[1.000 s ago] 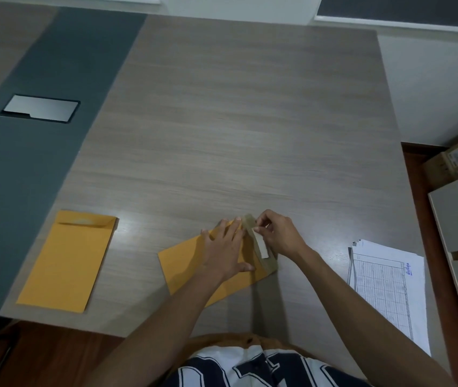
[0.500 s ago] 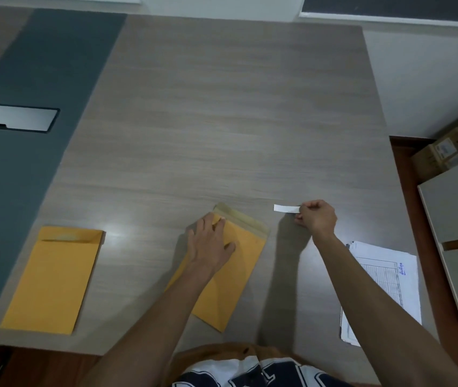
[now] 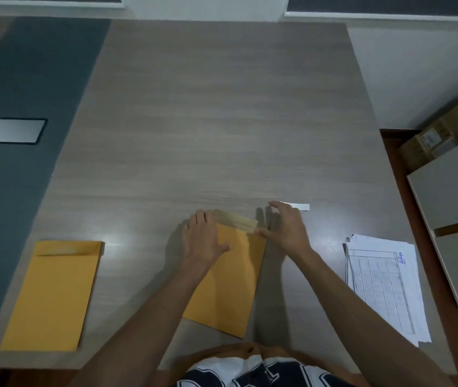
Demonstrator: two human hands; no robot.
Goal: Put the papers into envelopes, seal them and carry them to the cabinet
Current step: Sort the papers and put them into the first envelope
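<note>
A person seated at a wood-grain table worked on a yellow envelope lying at the near edge, its flap open at the far end. The left hand lay flat with fingers spread on the envelope's upper left part, pressing it down and grasping nothing. The right hand was open and loose at the flap's right end, thumb touching the envelope's corner and nothing held in it. A narrow white strip lay on the table just beyond the right hand's fingers. A second yellow envelope, its flap folded down, lay flat well to the left. A stack of printed papers sat at the table's right edge. A cardboard box stood on the floor to the right.
</note>
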